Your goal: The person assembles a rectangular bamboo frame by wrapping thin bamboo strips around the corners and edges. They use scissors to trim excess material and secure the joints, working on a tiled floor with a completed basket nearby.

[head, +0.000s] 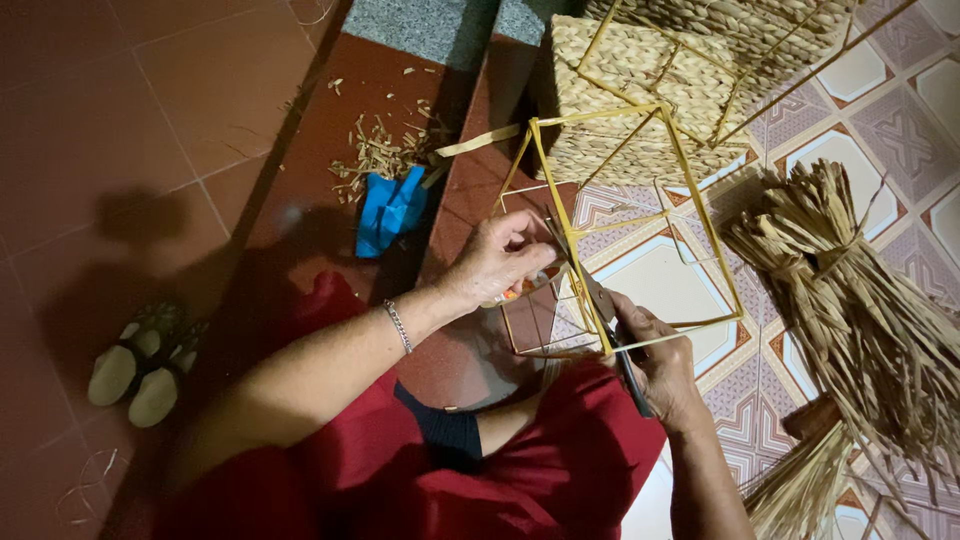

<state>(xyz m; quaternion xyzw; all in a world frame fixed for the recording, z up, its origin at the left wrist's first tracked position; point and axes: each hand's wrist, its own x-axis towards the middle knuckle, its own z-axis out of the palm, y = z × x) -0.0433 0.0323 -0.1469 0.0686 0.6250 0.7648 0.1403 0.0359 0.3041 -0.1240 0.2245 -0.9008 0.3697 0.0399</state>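
Head view: hands [580,310] gripping thin wire frame [640,230]

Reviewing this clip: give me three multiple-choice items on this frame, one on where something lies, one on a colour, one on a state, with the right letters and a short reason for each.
1. Where does the bundle of dried straw lie?
A. on the patterned tiles at the picture's right
B. on the plain red floor at the picture's left
C. on the person's lap

2. What colour is the folded thing beside the straw scraps?
A. green
B. blue
C. white

3. What is the right hand doing?
A. lying flat on the floor
B. hanging open in the air
C. closed on a dark-handled tool at the yellow wire frame

Answers:
1 A, the bundle rests on the patterned tiles, right of the frame.
2 B, it is plainly bright blue.
3 C, its fingers wrap the tool's handles, while the left hand grips the frame.
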